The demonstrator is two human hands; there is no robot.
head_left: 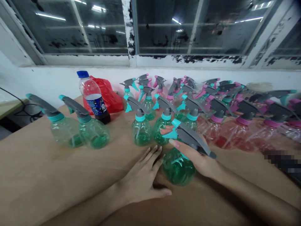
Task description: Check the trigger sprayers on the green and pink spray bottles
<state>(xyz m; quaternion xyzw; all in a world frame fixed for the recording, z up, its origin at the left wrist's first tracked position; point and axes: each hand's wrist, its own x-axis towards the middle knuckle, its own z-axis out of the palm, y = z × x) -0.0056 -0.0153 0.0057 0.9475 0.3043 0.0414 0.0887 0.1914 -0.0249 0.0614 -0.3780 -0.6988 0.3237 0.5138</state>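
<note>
A green spray bottle (179, 169) with a teal collar and grey trigger head is in the grip of my right hand (197, 157), whose fingers wrap round its neck. The bottle tilts slightly, its nozzle pointing to the upper left. Just left of it, my left hand (148, 179) is spread low over the tabletop, fingers apart and holding nothing. Beyond my left fingertips stand two green spray bottles, one at the left (141, 131) and one behind the held bottle (162, 127). Two more green spray bottles (94, 133) stand apart at the left.
Several pink-collared spray bottles (240, 128) crowd the right side, with more rows behind. A blue-capped drink bottle (95, 100) leans before a red plastic bag (108, 94) near the wall. Windows (84, 28) line the back. A dark object (284, 163), partly blurred out, lies at the right edge.
</note>
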